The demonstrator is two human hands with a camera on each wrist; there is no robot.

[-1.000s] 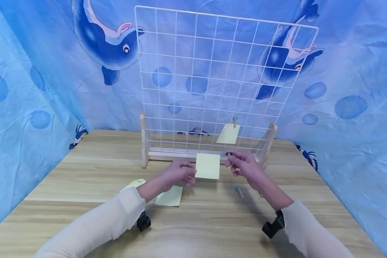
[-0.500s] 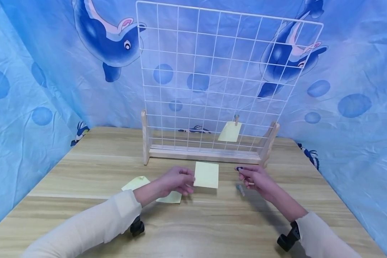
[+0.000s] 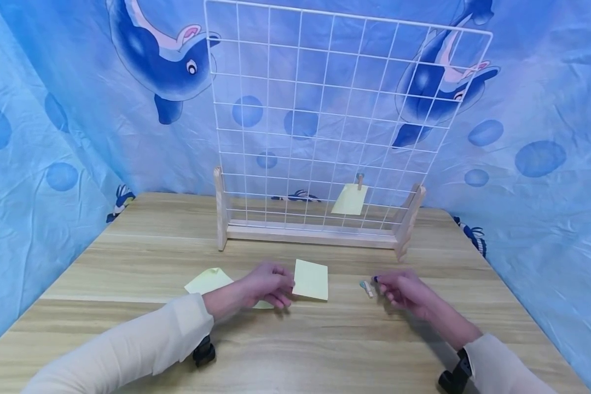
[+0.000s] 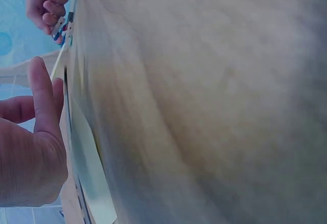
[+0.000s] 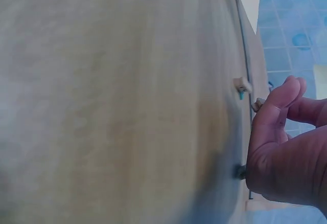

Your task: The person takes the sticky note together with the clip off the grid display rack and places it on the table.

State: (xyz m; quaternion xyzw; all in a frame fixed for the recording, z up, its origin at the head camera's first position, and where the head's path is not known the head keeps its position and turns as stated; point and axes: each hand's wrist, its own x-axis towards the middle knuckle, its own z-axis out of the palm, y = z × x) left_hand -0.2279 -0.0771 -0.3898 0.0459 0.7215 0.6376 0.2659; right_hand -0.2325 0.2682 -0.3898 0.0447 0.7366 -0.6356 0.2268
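Clip (image 3: 376,279) pinched by right fingers (image 3: 391,280) points its blue end left, long axis mostly hidden; left fingers (image 3: 282,282) hold a note (image 3: 311,279).

Wood-grain table (image 3: 325,350): yellow notes (image 3: 207,280) left, clothespin (image 3: 368,289) right, wire-grid stand (image 3: 310,235) behind

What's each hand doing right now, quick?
Left hand: holding a note, pinched at its edge.
Right hand: closed on a small dark blue clip, mostly hidden by the fingers.
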